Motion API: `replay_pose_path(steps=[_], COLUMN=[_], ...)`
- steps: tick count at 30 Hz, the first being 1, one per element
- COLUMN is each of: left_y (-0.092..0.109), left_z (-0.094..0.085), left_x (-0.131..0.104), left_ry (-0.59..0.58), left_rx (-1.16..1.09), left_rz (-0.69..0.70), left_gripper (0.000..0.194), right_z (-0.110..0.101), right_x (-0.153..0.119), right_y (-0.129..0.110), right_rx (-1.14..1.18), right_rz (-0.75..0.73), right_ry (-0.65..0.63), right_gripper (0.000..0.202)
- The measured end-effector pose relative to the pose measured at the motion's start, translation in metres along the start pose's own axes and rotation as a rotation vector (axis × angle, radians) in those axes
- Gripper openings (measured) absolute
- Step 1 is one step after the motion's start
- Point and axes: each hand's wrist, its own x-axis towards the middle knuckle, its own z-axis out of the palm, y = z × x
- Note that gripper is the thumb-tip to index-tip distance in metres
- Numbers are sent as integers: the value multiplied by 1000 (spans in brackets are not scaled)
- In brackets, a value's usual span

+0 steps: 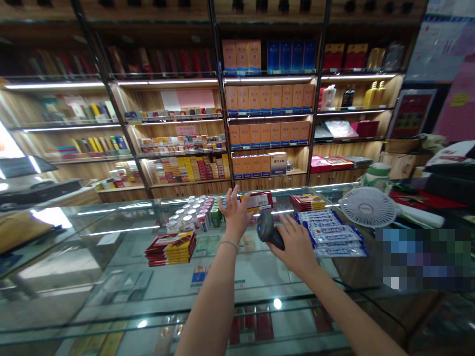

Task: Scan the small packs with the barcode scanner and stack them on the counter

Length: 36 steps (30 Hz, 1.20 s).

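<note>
My left hand [236, 215] is over the glass counter with its fingers spread. Its thumb side overlaps the edge of a red packet [261, 201] whose pale barcode label faces me; whether they touch is unclear. In my right hand [297, 247] is a dark barcode scanner [264, 228], its head pointing toward the packet. Left of my left hand stand several small white-capped bottles or tubs [189, 212] and green packs [216, 212]. A stack of red and yellow packets [171, 248] lies nearer on the left. Beside my right hand are blue-and-white packets [334, 232] in rows.
Another stack of red-and-yellow packets [307, 201] lies at the back right. A white round fan [368, 207] stands on the right with a green-and-white container [377, 171] behind it. Shelves of orange boxes [260, 99] line the wall. Goods show beneath the glass counter [122, 247].
</note>
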Motion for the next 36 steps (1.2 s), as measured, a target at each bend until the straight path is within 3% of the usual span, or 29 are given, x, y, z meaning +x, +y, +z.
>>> replay_pose_path(steps=[7,12,16,20,27,33,36], left_y=[-2,-2,-1,-2,-4,-4,-4], left_z=[0,-1,-2,0,1,0,0], left_x=[-1,0,0,0,1,1,1], left_ry=[39,47,41,48,54,40,40], left_rx=[19,21,8,0,7,15,15], left_rz=[-67,-74,-83,-71,-73,-71,-73], left_gripper=[74,67,69,76,72,72,71], right_z=[-10,-6,-6,-8,-6,3,7], right_x=[0,2,2,1,5,6,8], right_y=[2,1,2,1,-3,0,1], right_rx=[347,338,331,249,21,-90,-148], right_rz=[228,197,187,186,75,-100,-142], right_ry=[-107,-218,-167,-135,-217,-66,-66], right_gripper=[45,34,33,45,41,37,41])
